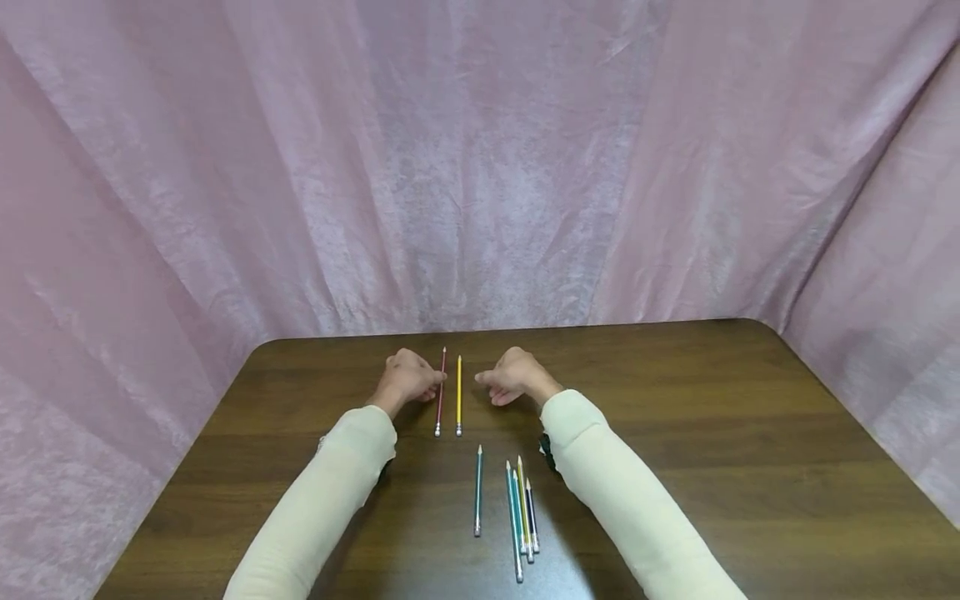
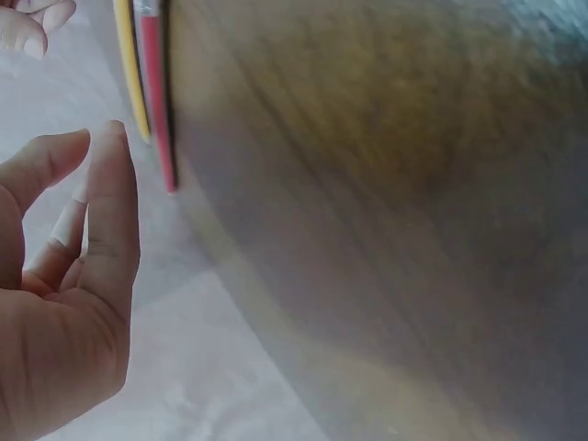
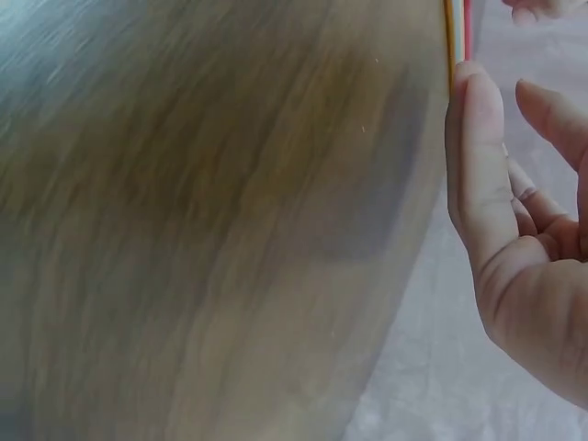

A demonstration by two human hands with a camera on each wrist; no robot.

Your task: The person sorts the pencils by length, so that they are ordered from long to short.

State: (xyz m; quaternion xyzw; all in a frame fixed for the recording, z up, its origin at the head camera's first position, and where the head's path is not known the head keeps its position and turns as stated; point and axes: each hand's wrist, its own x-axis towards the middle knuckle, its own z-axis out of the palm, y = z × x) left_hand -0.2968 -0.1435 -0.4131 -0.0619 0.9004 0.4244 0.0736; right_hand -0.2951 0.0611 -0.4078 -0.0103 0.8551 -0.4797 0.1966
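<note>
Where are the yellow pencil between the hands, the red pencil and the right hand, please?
Yellow pencil (image 1: 459,396), head view: middle of its shaft.
Red pencil (image 1: 439,410), head view: lower part of its shaft.
Right hand (image 1: 514,377), head view: middle of the hand.

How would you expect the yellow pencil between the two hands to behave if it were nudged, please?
The yellow pencil would probably stay stiff, since it lies as one straight rod. It is likely light, being so slim beside the right hand. Pushed sideways, it may roll or slide, as nothing visible props it on the flat table.
</note>
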